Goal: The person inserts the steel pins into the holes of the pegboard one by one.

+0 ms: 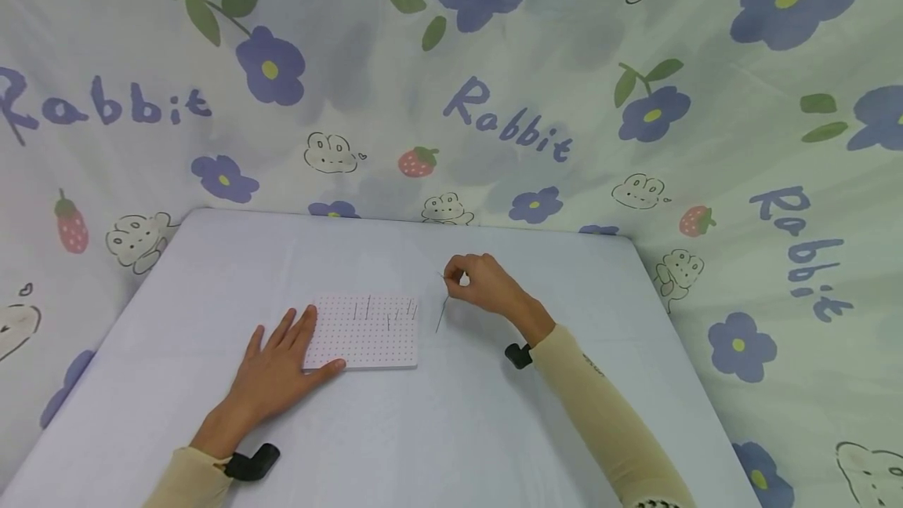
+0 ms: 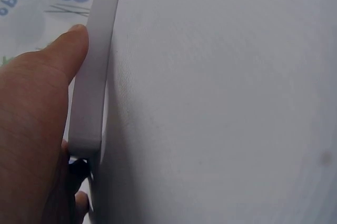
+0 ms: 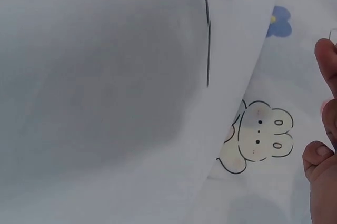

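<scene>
A white pegboard (image 1: 361, 339) with a grid of small holes lies on the table, several thin dark sticks (image 1: 368, 307) standing in its upper half. My left hand (image 1: 275, 367) rests with spread fingers at the board's left side, its thumb on the front edge. In the left wrist view that thumb (image 2: 73, 50) touches the board's side (image 2: 92, 77). To the right of the board, my right hand (image 1: 483, 284) pinches a thin stick (image 1: 440, 275), faintly seen at the fingertips. Below those fingertips, thin dark sticks (image 3: 208, 56) lie end to end on the table.
The white-covered table (image 1: 395, 445) carries the board near its middle. Behind and at the sides hangs a cloth (image 1: 381, 100) printed with flowers and rabbits. Black wrist cameras (image 1: 254, 462) sit on both wrists.
</scene>
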Tool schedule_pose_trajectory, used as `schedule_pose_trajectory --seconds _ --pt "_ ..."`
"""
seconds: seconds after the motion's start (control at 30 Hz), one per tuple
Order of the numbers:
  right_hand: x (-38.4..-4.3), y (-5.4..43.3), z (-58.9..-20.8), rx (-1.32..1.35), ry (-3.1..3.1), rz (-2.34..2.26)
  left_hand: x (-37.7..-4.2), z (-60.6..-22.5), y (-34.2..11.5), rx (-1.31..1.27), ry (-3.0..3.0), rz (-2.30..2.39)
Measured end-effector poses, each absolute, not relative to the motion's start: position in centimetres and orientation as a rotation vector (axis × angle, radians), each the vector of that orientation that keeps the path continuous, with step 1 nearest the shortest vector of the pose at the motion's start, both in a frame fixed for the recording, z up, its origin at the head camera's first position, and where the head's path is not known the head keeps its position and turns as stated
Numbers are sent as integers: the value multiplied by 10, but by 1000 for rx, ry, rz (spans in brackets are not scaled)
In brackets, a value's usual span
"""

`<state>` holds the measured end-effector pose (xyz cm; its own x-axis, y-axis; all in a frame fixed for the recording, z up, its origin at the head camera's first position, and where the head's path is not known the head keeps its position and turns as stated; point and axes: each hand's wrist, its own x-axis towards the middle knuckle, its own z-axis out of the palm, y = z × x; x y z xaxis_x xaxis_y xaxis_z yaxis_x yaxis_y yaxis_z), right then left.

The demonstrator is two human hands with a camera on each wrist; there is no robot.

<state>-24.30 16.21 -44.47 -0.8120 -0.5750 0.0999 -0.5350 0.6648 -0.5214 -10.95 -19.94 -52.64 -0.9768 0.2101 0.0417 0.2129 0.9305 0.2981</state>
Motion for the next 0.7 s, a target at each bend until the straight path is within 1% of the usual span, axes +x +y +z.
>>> schedule_pose_trajectory --seconds 0.27,0.7 --pt "-245 155 -443 -889 2772 -866 -109 -525 -198 -336 -3065 -475" --pt "-255 136 -443 -900 2688 -881 -108 -524 -198 -330 -3067 -469"
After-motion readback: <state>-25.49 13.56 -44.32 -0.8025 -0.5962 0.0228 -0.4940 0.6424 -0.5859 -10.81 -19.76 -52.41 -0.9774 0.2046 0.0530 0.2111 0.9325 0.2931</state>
